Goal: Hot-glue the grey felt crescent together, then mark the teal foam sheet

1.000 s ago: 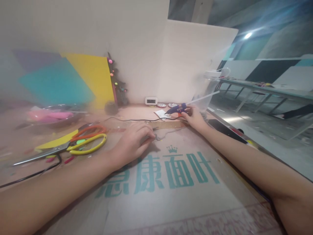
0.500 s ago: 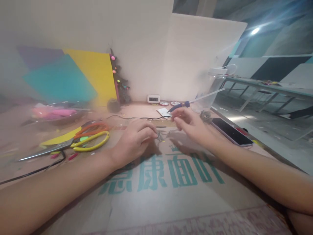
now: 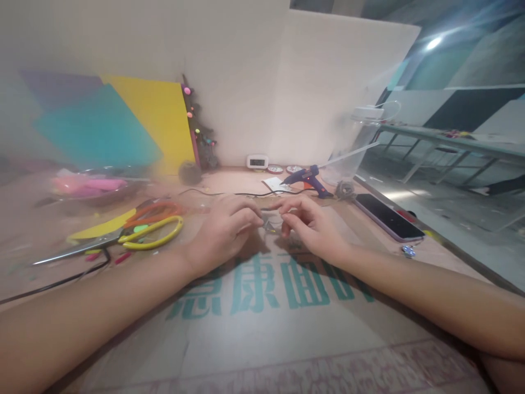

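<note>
My left hand (image 3: 229,227) is closed over the printed sheet (image 3: 262,328), thumb and fingertips pinched together at a small grey, wiry piece (image 3: 268,225) with a yellow speck. My right hand (image 3: 305,219) is just across from it, its fingers curled and thumb against the index finger by the right side of that piece. Whether the right fingertips hold a part of it is too small to make out. Behind my right hand stands a blue glue gun (image 3: 305,178) with a clear glue stick in its back.
Scissors (image 3: 151,232) with orange and yellow handles lie at left among scraps. A phone (image 3: 388,217) and a ball of twine (image 3: 344,190) are at right. A small white clock (image 3: 257,161) stands by the wall. A black cord (image 3: 229,193) crosses behind my hands.
My right hand has moved down and left from beside the glue gun to the small grey piece, its fingers drawing together. My left hand has stayed at the piece.
</note>
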{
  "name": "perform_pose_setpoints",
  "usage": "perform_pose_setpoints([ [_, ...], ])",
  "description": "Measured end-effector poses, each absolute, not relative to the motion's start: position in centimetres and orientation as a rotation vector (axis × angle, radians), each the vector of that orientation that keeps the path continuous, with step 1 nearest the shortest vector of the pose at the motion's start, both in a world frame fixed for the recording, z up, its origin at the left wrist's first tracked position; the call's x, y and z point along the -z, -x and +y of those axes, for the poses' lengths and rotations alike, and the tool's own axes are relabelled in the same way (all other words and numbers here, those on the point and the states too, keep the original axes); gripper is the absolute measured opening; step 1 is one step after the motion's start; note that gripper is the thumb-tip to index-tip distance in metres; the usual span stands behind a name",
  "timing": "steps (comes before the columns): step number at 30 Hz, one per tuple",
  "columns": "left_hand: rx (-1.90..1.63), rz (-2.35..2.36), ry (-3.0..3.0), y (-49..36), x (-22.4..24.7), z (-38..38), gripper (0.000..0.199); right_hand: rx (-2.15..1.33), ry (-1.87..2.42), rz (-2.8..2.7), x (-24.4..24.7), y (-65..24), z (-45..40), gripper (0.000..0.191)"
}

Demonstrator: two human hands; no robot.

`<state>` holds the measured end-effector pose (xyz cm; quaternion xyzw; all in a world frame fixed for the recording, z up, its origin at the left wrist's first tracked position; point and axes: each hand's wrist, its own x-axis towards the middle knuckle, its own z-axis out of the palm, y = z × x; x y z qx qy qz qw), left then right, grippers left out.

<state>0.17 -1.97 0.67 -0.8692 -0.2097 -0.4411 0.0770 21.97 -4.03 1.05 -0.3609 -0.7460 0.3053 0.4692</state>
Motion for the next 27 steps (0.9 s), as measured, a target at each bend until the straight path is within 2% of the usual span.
perform_pose_setpoints([
  [8,1.288,-0.526,2.552,-0.2,-0.7,-2.1,0.017,-1.302,0.886,-1.739,-0.7,-21.5,-3.5,0.022],
  [10,1.281,-0.517,2.548,-0.2,-0.6,-2.0,0.019,-1.342,0.863,-1.75,-0.8,-21.7,-3.4,0.023],
  [20,1.331,-0.669,2.57,-0.1,-0.8,-2.1,0.013,-0.631,1.135,-1.893,-1.7,-21.9,-4.0,0.016],
  [27,1.335,-0.691,2.597,0.0,-0.9,-2.0,0.009,-0.38,1.018,-1.961,-1.5,-22.2,-4.4,0.014],
])
